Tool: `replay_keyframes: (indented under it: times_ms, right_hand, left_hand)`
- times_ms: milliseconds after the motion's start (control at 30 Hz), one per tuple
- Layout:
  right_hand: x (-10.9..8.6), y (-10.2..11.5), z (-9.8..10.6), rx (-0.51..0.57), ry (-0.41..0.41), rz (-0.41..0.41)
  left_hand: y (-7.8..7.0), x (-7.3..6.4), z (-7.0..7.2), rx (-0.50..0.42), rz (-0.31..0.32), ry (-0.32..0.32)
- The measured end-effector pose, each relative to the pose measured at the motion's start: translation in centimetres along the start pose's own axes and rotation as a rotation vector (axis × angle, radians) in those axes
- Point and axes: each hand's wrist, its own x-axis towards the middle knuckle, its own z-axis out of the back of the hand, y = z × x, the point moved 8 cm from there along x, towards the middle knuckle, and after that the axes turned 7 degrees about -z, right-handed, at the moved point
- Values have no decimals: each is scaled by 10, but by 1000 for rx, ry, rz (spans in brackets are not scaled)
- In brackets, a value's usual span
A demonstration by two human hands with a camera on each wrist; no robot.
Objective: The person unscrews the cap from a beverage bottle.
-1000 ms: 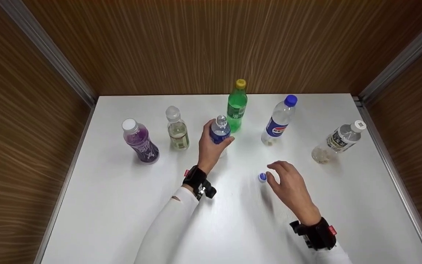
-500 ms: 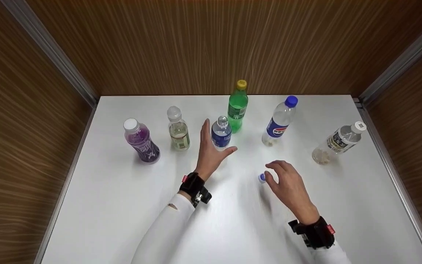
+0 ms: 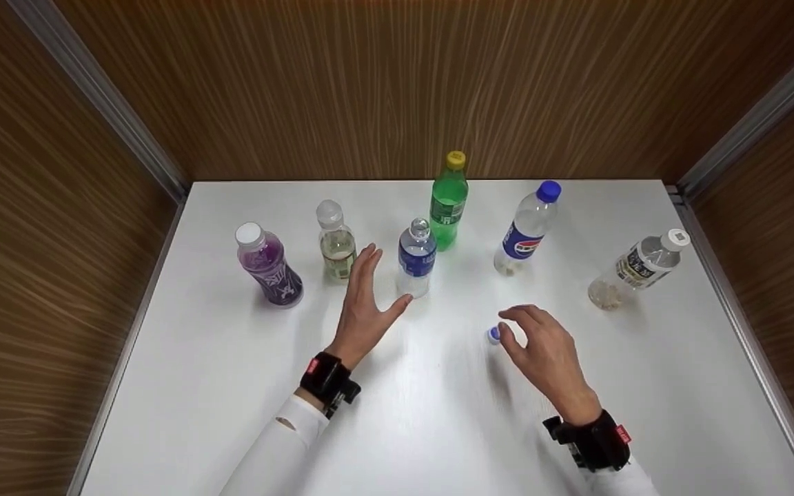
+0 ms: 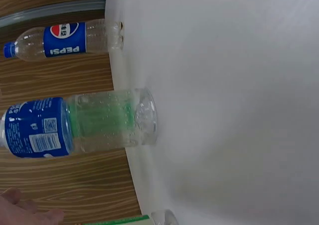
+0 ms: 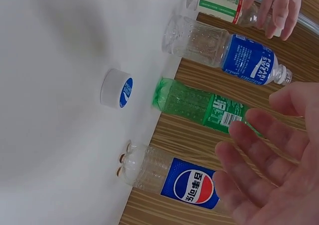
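My left hand (image 3: 362, 310) is empty, thumb and fingers spread, just left of a clear Pocari Sweat bottle (image 3: 416, 258) with a blue label. That bottle stands upright; its neck is bare in the right wrist view. A white cap (image 5: 117, 89) with a blue Pocari Sweat top sits on the table. Close beside it, my right hand (image 3: 542, 351) hovers with bent, parted fingers and nothing between them. A clear bottle (image 3: 337, 251) with a pale, green-striped label stands beyond my left fingertips. Right behind the Pocari Sweat bottle is a green bottle (image 3: 448, 200) with a yellow cap.
A purple bottle (image 3: 271, 269) with a white cap stands at the left. Toward the right are a blue-capped Pepsi bottle (image 3: 526, 231) and a white-capped clear bottle (image 3: 635, 269). Wood-grain panels (image 3: 397, 89) enclose the white table (image 3: 411, 427) at the back and sides.
My left hand has let go of the Pocari Sweat bottle, spread its fingers and drawn back to the left, toward me. The bottle stays standing. My right hand has hardly moved.
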Motion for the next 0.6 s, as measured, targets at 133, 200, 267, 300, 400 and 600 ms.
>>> replay_keyframes:
  times_ms: [133, 200, 267, 300, 400, 600]
  right_hand:
    - [1, 4, 1, 16, -19, 25]
    - [1, 6, 1, 22, -22, 33]
    - [1, 7, 0, 29, -15, 34]
    - [1, 7, 0, 32, -9, 34]
    - [-1, 8, -2, 38, 6, 34]
    - [-5, 11, -6, 42, 21, 59]
  left_hand:
    - [5, -8, 18, 45, -64, -52]
    - [10, -10, 25, 40, -76, -80]
    - [19, -12, 35, 28, -61, -142]
    - [24, -13, 40, 19, -45, -178]
    - [42, -12, 50, -4, 28, -289]
    - [76, -5, 54, 5, 208, -369]
